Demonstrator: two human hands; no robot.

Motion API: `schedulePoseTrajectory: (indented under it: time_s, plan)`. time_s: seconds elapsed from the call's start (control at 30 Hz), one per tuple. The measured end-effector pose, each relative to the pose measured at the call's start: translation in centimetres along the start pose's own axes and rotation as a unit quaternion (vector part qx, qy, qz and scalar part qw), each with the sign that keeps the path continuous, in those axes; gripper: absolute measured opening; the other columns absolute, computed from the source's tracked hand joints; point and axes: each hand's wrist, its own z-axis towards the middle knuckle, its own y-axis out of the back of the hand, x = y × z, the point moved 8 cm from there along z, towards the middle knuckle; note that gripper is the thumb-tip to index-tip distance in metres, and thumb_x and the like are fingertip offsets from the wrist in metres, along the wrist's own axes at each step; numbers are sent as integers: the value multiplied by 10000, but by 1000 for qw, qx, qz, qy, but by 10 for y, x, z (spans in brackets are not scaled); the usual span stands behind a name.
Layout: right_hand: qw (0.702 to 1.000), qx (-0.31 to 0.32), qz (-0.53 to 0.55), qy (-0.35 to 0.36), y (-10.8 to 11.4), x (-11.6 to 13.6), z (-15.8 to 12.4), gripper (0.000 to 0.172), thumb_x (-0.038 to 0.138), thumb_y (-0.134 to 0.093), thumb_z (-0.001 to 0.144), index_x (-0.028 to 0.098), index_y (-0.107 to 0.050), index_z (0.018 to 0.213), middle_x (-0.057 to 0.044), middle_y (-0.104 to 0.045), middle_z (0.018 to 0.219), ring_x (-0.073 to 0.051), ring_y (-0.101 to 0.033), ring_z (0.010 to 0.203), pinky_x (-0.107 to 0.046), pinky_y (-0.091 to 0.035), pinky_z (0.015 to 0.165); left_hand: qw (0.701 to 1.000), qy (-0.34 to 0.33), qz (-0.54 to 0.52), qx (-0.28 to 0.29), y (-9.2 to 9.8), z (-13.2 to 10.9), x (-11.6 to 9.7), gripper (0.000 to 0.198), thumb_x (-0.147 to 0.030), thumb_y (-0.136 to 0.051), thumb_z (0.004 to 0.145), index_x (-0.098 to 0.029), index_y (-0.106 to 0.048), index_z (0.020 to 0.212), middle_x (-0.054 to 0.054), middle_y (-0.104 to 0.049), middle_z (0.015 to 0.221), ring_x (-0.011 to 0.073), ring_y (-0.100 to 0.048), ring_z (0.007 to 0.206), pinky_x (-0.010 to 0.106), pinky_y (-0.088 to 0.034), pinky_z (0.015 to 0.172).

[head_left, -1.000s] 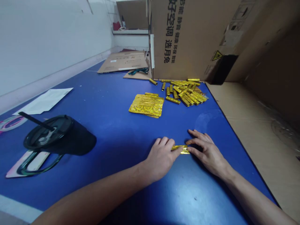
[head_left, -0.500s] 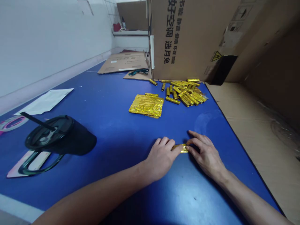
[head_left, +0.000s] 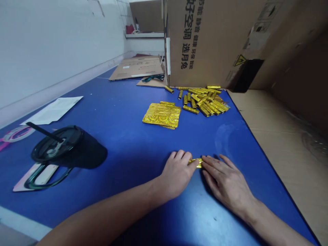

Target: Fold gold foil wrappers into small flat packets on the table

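A narrow folded strip of gold foil paper (head_left: 199, 163) lies on the blue table, mostly covered by my fingers. My left hand (head_left: 178, 175) is closed over its left end, thumb against the near side. Flat and stretched out, the fingers of my right hand (head_left: 228, 179) rest at the strip's right end, the fingertips touching it. Beyond my hands is a stack of flat gold foil sheets (head_left: 162, 116), with one gold roll (head_left: 167, 103) along its far edge. Farther right is a pile of rolled gold foil pieces (head_left: 205, 102).
A black lidded mug (head_left: 89, 150) with a straw stands at left, near a roll of tape (head_left: 19, 134) and a white paper sheet (head_left: 52, 110). A large cardboard box (head_left: 210, 44) rises behind the pile. Flattened cardboard (head_left: 138, 68) lies at the back.
My right hand has gone from a bent-finger pinch at the strip's right end to fingers laid flat there. My left hand keeps its hold. The view has shifted slightly.
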Motion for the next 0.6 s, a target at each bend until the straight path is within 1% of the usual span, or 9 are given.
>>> schedulePoseTrajectory:
  time_s: [0.1,0.17,0.27,0.43,0.53,0.6]
  plan:
    - [998,50,-42,-25,-7,5,0,338,258,-410,827,100,-568,1081,-115,-562,1141,-246,-526,1033,-480,-329,921,1000,5,-7,-5,0,0,1,269,-207,-376,874,-239,-484,1118,36,-491,919,187,-419,852,313,-330,690]
    - [995,69,-59,-35,-11,7,0,371,297,-403,829,93,-560,1097,-119,-539,1164,-268,-492,1072,-504,-297,936,1000,10,-14,-14,-1,0,2,268,-210,-370,875,-239,-490,1114,44,-483,918,189,-416,859,311,-333,696]
    - [993,82,-71,-36,-14,8,0,409,326,-382,838,97,-526,1145,-117,-510,1194,-282,-455,1107,-532,-237,959,999,16,-23,-21,-2,1,5,259,-196,-359,874,-239,-517,1073,44,-473,891,189,-417,836,309,-337,684]
    - [991,95,-81,-47,-16,7,0,472,411,-362,839,101,-511,1163,-103,-471,1234,-315,-399,1147,-564,-214,950,999,33,-34,-22,0,4,13,281,-187,-407,842,-250,-482,1106,33,-487,879,187,-430,794,317,-354,675]
    - [990,103,-78,-57,-16,7,1,499,444,-361,832,106,-506,1169,-97,-467,1239,-320,-385,1155,-563,-207,952,998,56,-28,-30,3,4,18,218,-203,-416,836,-204,-524,1026,46,-516,896,196,-448,820,332,-369,709]
    - [989,109,-76,-59,-16,6,2,501,444,-363,833,106,-497,1177,-93,-451,1252,-315,-386,1155,-557,-205,957,998,35,-21,-44,5,2,12,218,-188,-387,849,-178,-539,1004,57,-536,968,194,-458,893,334,-365,775]
